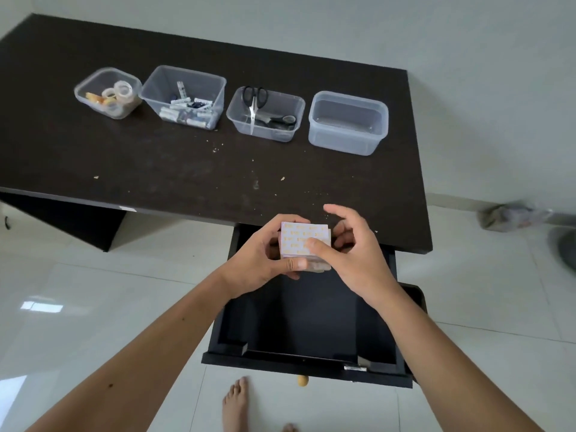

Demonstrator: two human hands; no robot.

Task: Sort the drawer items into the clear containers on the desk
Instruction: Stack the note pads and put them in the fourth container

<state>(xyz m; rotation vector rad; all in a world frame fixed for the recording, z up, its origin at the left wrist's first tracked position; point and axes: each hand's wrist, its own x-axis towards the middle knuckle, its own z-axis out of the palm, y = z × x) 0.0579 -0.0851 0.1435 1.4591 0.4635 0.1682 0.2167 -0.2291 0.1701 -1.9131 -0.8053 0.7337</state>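
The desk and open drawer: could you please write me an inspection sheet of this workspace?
Surface: dark desk, crumbs scattered.
Job's things: four clear containers in a row: tape rolls, small white items, scissors, rightmost container empty; card stack over open drawer.
Clutter: crumpled bag on floor.
Grippers: left hand grips stack; right hand pinches it, thumb on top.
Cables: nothing seen.
Surroundings: white tile floor, bare feet.

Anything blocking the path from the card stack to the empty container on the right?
Nothing visible. Both hands, left and right, hold the card stack above the open drawer. The desk between it and the empty container is bare apart from crumbs, and the container has no lid.
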